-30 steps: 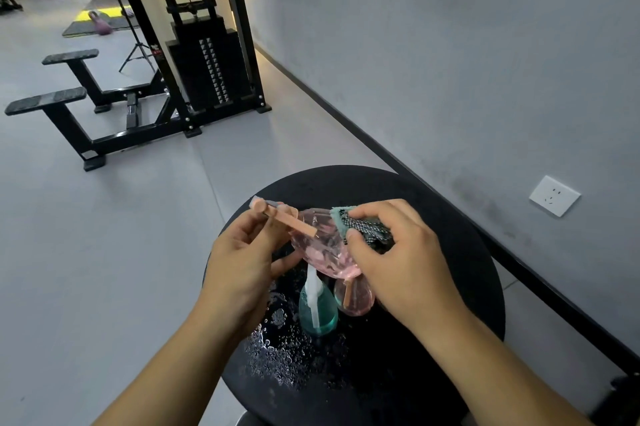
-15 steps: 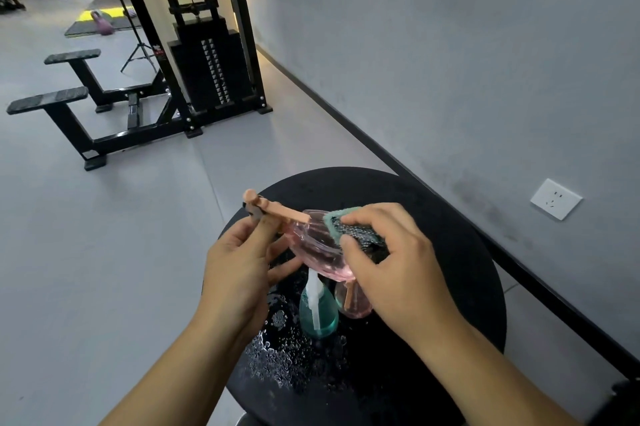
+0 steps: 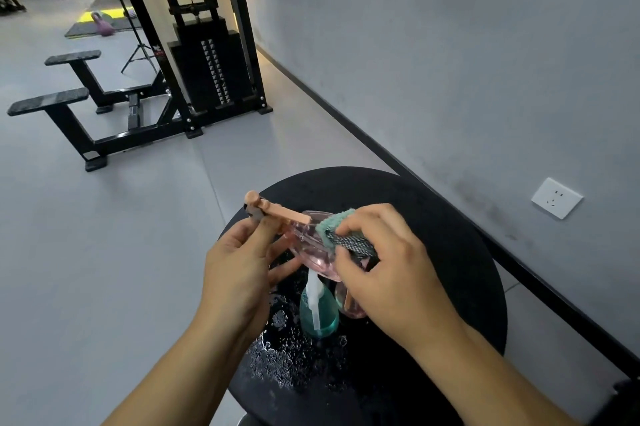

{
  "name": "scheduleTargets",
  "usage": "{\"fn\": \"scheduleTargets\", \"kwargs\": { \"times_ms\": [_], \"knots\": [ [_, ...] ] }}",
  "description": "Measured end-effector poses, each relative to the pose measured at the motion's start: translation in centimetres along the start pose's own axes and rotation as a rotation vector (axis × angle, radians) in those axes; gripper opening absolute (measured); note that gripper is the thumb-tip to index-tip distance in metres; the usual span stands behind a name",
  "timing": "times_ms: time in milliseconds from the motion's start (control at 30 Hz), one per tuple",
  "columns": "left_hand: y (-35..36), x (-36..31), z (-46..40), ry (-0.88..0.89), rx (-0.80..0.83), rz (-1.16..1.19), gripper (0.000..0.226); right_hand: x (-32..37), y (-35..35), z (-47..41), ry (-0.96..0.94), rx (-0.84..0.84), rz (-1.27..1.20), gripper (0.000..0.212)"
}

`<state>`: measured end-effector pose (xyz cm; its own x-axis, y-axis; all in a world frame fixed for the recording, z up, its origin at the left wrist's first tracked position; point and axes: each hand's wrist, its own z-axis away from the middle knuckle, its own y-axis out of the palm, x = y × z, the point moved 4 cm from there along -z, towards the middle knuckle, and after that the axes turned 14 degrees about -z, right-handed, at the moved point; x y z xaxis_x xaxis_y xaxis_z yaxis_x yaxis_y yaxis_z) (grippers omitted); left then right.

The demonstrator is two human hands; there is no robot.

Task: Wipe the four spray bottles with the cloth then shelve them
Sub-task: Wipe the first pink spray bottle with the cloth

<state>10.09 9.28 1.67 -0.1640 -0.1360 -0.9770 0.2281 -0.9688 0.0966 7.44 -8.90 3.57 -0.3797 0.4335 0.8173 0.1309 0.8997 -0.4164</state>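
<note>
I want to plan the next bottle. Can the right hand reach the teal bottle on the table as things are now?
Probably not at once. The right hand grips the cloth against the pink bottle held by the left hand. The teal bottle stands just below, uncovered, so a freed grip could take it.

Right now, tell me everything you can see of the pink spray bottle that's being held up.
The held pink bottle is clear, pink-tinted plastic with a rounded body and a peach-coloured spray head. It is lifted above the round black table and tipped on its side, head pointing left. The left hand grips it at the neck, just under the spray head. The right hand presses a teal and grey cloth against the top of the body. How full it is cannot be told.
</note>
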Motion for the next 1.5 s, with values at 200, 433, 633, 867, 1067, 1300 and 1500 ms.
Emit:
{"fn": "scheduleTargets", "kwargs": {
  "times_ms": [200, 433, 633, 867, 1067, 1300, 1500],
  "knots": [
    [-0.1, 0.0, -0.1, -0.012, 0.018, 0.002, 0.013, -0.4, -0.1, 0.1, 0.017, -0.048, -0.048, 0.022],
    [-0.2, -0.3, -0.2, 0.031, 0.070, 0.031, 0.027, -0.4, -0.8, -0.4, 0.035, -0.080, -0.094, 0.021],
    [0.2, 0.3, -0.4, 0.063, 0.136, 0.045, 0.017, 0.4, -0.5, 0.0, -0.028, -0.044, -0.098, 0.025],
    [-0.5, -0.2, -0.9, 0.095, 0.118, 0.089, 0.027, -0.8, -1.2, -0.4, 0.102, -0.151, -0.121, 0.020],
    [-0.2, 0.4, -0.4, 0.118, 0.124, -0.015, 0.025, 0.4, -0.4, -0.3, 0.000, 0.028, -0.087, 0.024],
    [-0.3, -0.2, -0.4, 0.161, 0.129, 0.025, 0.021, -0.2, -0.9, -0.5, 0.026, -0.009, -0.090, 0.023],
    [0.2, -0.5, 0.1, 0.190, 0.138, 0.017, 0.013, 0.1, -0.7, -0.7, -0.049, 0.010, -0.060, 0.027]
  ]
}}
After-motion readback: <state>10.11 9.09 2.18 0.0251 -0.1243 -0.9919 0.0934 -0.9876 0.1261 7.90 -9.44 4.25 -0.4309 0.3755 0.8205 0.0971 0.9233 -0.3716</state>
